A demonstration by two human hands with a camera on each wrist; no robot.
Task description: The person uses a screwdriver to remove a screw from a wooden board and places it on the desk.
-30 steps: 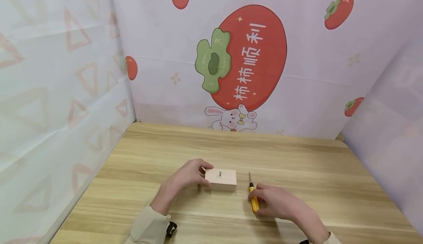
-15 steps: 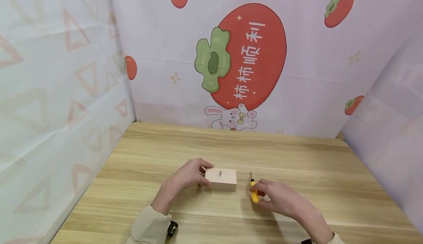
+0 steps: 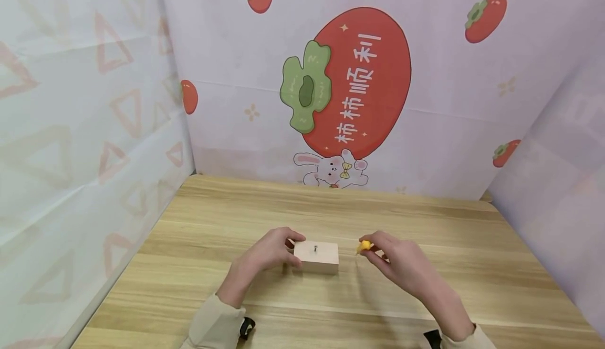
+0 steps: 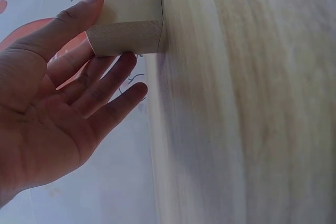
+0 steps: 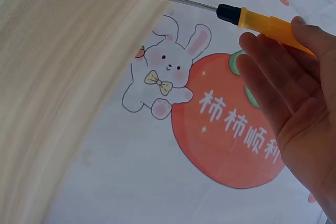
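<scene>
In the head view's lower centre, the left hand (image 3: 267, 250) grips the left end of a wooden block (image 3: 321, 254), thumb and fingers apart; farther right, the right hand (image 3: 404, 265) pinches a yellow screwdriver (image 3: 364, 246).

The screwdriver (image 3: 365, 246) is yellow, black and silver; the block (image 3: 326, 256), at its nine o'clock, pale beige. The table (image 3: 227, 204) has tan grain stripes; the lilac cloth (image 3: 227, 49) at twelve o'clock, red persimmons (image 3: 339, 75).
</scene>
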